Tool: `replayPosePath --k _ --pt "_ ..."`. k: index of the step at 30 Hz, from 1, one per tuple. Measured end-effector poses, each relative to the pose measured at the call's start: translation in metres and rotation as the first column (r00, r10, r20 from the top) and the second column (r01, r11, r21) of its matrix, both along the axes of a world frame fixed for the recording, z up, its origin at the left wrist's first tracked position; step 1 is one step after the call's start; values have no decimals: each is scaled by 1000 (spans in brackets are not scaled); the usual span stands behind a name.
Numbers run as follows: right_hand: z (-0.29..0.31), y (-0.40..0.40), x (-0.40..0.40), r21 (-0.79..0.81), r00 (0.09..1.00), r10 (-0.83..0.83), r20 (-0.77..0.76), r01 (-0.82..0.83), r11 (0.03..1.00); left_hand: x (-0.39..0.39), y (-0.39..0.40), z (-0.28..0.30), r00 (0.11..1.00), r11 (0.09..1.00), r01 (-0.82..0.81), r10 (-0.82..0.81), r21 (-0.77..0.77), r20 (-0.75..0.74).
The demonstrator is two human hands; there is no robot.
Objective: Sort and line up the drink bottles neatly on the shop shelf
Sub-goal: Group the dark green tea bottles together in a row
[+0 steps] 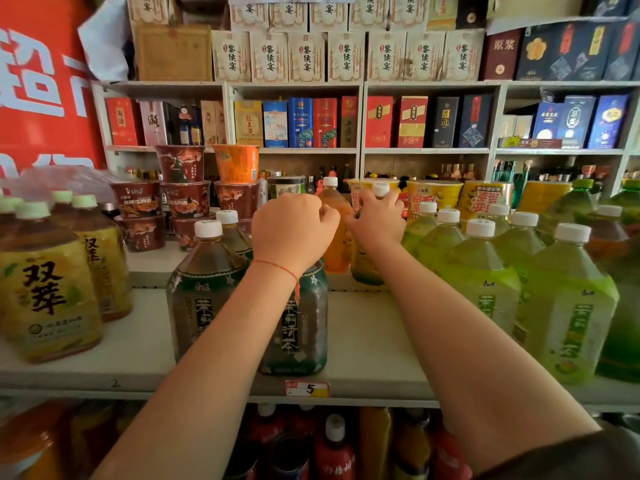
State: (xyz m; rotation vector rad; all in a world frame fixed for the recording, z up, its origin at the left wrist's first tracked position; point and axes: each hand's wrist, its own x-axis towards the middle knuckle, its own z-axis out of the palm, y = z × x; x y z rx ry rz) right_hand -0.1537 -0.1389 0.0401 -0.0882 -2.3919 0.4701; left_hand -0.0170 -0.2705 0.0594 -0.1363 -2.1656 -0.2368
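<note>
My left hand reaches over a dark jasmine tea bottle, and its curled fingers hold the shoulder of an orange drink bottle in the back row. My right hand grips the neck of a white-capped bottle just right of the orange one; its cap shows above my fingers. A second dark tea bottle stands left of my left arm. Several light green tea bottles fill the right side of the white shelf. Yellow tea bottles stand at the left.
Stacked instant noodle cups and yellow cups stand behind the bottles. Boxed liquor fills the wall shelves beyond. A price tag marks the shelf's front edge, with more bottles on the shelf below.
</note>
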Motion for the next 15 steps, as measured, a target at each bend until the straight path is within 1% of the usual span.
replayPosePath --k 3,7,12,15 --pt "1 1 17 -10 993 35 -113 -36 999 1 0 -1 1000 1000 -3 3 1 -2" --pt "2 2 44 77 979 136 -154 -125 989 3 0 -1 1000 1000 9 -9 -5 10" --pt "-2 0 82 144 964 251 -88 -237 961 7 -1 -2 999 999 34 -34 7 9" --pt "3 -4 103 188 966 255 -54 -240 952 8 -2 -1 999 999 33 -33 1 13"
